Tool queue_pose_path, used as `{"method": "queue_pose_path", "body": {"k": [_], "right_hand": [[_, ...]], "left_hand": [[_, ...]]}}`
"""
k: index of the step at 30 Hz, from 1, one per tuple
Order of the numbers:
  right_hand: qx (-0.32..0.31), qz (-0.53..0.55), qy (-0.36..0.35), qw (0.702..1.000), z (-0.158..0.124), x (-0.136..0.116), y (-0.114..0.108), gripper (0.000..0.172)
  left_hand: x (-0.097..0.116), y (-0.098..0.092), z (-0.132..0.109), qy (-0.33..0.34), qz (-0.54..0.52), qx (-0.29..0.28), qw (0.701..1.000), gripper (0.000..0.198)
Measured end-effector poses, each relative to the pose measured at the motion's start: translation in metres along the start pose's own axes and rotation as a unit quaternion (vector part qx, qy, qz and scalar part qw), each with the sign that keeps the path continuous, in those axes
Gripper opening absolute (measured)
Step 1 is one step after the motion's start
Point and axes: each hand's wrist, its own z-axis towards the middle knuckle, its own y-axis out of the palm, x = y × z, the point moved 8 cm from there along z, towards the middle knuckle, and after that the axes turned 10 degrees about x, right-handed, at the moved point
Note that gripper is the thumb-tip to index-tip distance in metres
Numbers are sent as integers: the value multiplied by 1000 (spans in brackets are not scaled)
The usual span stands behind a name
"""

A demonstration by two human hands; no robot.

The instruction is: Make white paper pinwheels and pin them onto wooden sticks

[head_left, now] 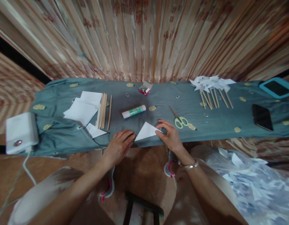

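Note:
A white sheet of paper folded into a triangle (147,130) lies at the front edge of the cloth-covered table, between my hands. My right hand (170,136) pinches its right corner between thumb and fingers; a bracelet circles that wrist. At the left corner, my left hand (119,144) has its fingers drawn together on the paper, the thumb mostly hidden. Just behind the triangle lies a glue stick (134,111) with a green label. Scissors (179,118) with pale green handles rest beyond my right hand, blades a little apart.
Loose white paper squares (82,111) and several wooden sticks (102,111) lie left. A small red box (145,88) stands open at the back. Paper pinwheels (211,84) on sticks lie right, near a black phone (262,117) and blue-framed tablet (277,88). A white device (22,132) sits far left.

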Motion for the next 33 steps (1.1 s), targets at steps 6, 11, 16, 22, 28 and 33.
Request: {"method": "queue_pose_path", "body": {"k": [6,11,16,22,28,33], "right_hand": [[-4,0,-18,1000,-2,-10,5,21],[-19,7,-17,1000,-3,-13,10,16],[-26,53,-6,998,-4,-17,14,4],[-36,98,-22,994,-1,-32,6,6],[-30,81,-66,994,-4,-58,-8,6],[-10,81,-106,991,-7,-78,-14,7]], "left_hand": [[2,2,2,-8,1,-1,1000,33],[2,8,5,-31,-8,-20,999,44],[-1,11,11,-72,-44,-30,996,42],[-20,4,19,-262,-278,39,923,55],[-31,24,21,-452,-465,3,761,62],[-12,33,22,-470,-530,-70,702,57]]}}
